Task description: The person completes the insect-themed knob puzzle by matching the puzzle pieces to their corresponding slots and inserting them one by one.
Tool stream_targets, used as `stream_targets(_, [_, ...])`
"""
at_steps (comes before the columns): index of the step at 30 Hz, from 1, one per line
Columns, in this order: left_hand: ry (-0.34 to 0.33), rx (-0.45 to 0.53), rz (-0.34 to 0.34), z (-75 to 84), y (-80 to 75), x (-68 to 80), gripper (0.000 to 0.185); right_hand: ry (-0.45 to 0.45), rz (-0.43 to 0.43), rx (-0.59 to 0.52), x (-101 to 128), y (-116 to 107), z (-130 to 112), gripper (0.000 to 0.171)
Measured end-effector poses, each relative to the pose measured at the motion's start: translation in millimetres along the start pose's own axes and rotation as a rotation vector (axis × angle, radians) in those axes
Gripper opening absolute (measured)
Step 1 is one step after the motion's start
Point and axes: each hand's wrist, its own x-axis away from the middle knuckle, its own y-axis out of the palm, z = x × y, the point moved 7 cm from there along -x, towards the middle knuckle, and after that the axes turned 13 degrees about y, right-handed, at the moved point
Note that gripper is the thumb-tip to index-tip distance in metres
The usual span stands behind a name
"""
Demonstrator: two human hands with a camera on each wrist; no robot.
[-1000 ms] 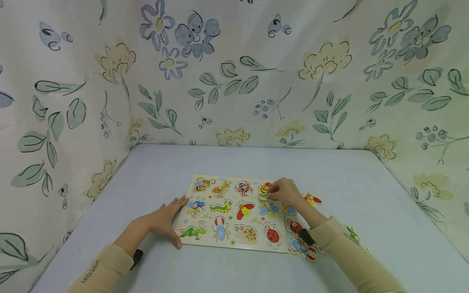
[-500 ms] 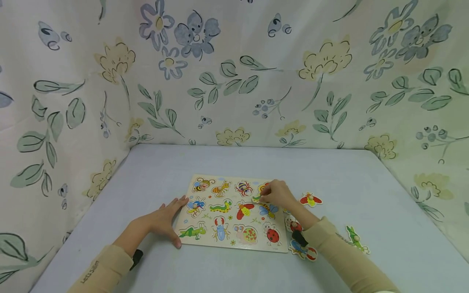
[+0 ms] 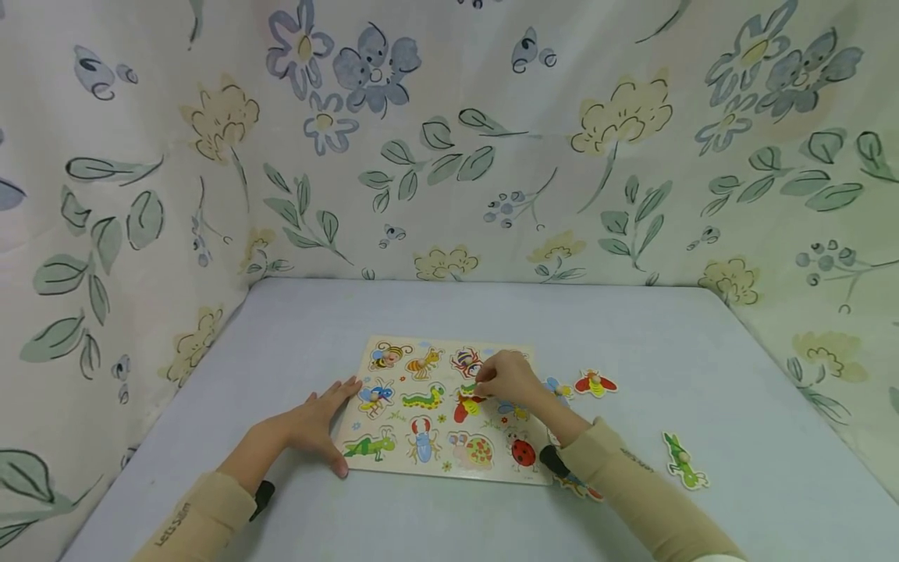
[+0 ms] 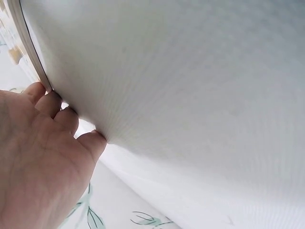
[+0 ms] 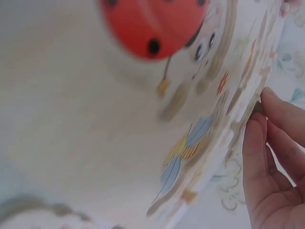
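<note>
In the head view, a pale insect puzzle board (image 3: 509,474) lies flat on the white table. My left hand (image 3: 312,421) rests at its left side, fingers spread and fairly straight; the left wrist view has its fingertips (image 4: 64,117) against the edge. Over the board, my right hand (image 3: 502,375) pinches a small green puzzle piece (image 3: 468,388) between thumb and fingers. From the right wrist that piece appears nearly edge-on, with a gap above the board. Beneath it are the printed red-winged bug and the caterpillar picture (image 3: 424,396). My right hand covers part of the top row.
Right of the board lie loose pieces: a red-winged bug (image 3: 595,383), a blue-winged one (image 3: 558,390) and a green grasshopper (image 3: 681,460). A beetle piece (image 3: 579,490) is partly under my right forearm. Behind the table hangs a floral cloth (image 3: 449,195).
My right hand has moved left and slightly towards me across the board, carrying the green puzzle piece from the top right corner. The left hand has stayed in place.
</note>
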Motion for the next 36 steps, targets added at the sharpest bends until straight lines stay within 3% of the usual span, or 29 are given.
stream_targets(12, [-0.005,-0.006,-0.004,-0.5,-1.5,1.6,0.133,-0.005,-0.015,0.064,-3.6,15.8,-18.3,0.007])
stream_targets(20, [-0.009,0.006,-0.004,2.6,-1.8,2.1,0.133,0.013,-0.06,0.033,-2.5,29.6,-27.9,0.005])
stream_targets(36, [-0.012,0.003,-0.003,0.1,-0.9,1.5,0.133,-0.063,-0.066,0.058,-9.4,44.3,-48.1,0.006])
